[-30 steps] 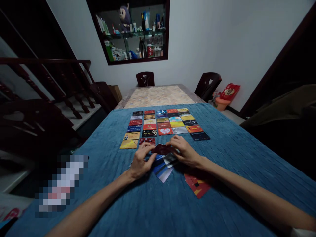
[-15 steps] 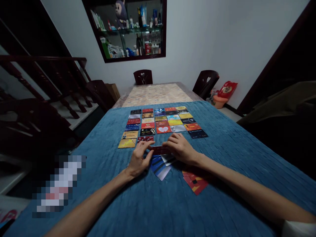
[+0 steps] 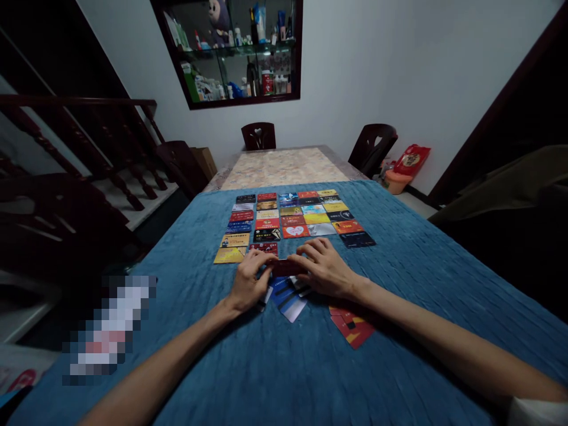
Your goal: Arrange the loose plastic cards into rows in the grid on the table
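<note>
A dark red card (image 3: 286,268) is pinched between my two hands, just above the cloth. My left hand (image 3: 252,279) grips its left end with thumb and fingers. On the opposite end, the fingers of my right hand (image 3: 327,269) are closed. Below lie fanned blue striped cards (image 3: 289,300), partly covered by my hands. A pale card (image 3: 265,299) pokes out under my left hand. Red and orange cards (image 3: 354,329) overlap beneath my right forearm. Beyond my hands, several colourful cards are laid in columns, among them a white-heart card (image 3: 296,231) and a yellow card (image 3: 229,255).
A blue cloth (image 3: 284,373) covers the near part of the table (image 3: 284,167). Dark wooden chairs (image 3: 258,136) stand around it. A blurred-out item (image 3: 113,328) lies at the left edge. A red bag (image 3: 412,158) rests at the right wall.
The dark red card has tilted from a slanted face to nearly edge-on and level between my hands. My left hand has shifted slightly, showing more of the pale card. The laid-out cards are unchanged.
</note>
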The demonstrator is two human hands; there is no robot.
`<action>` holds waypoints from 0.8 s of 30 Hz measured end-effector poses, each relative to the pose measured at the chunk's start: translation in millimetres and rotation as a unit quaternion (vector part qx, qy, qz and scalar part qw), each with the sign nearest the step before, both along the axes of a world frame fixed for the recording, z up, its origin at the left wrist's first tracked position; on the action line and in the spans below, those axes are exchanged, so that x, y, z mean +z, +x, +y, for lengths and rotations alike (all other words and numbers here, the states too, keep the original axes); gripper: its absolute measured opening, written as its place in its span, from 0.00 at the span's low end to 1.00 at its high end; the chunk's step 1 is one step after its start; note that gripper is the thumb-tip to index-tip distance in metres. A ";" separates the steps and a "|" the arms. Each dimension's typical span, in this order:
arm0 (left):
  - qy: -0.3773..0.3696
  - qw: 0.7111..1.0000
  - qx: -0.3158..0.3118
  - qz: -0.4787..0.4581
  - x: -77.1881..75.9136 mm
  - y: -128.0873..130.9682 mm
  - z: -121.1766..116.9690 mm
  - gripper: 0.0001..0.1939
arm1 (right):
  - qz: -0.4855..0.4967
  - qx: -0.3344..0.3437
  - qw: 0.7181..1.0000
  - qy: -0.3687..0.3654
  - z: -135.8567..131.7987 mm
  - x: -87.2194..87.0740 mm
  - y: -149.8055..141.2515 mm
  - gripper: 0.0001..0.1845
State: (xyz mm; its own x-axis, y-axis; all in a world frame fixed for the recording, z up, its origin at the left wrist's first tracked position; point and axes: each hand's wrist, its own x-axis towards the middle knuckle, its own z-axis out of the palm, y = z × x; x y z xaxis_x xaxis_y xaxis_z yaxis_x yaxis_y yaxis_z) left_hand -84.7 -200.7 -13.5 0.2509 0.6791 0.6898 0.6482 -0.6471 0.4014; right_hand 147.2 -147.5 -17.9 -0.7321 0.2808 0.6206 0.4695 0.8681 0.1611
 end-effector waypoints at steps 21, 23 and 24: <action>0.045 0.997 0.029 0.060 0.0 -7.1 2.9 0.12 | 0.016 -0.032 0.998 0.055 -1.0 1.8 1.3 0.22; 0.051 0.993 0.035 0.102 0.1 -7.7 1.5 0.14 | 0.020 -0.031 0.998 0.053 -0.7 0.9 1.1 0.22; 0.055 0.990 0.038 0.121 0.2 -8.0 0.6 0.15 | 0.021 -0.030 0.998 0.053 -0.7 0.7 1.1 0.22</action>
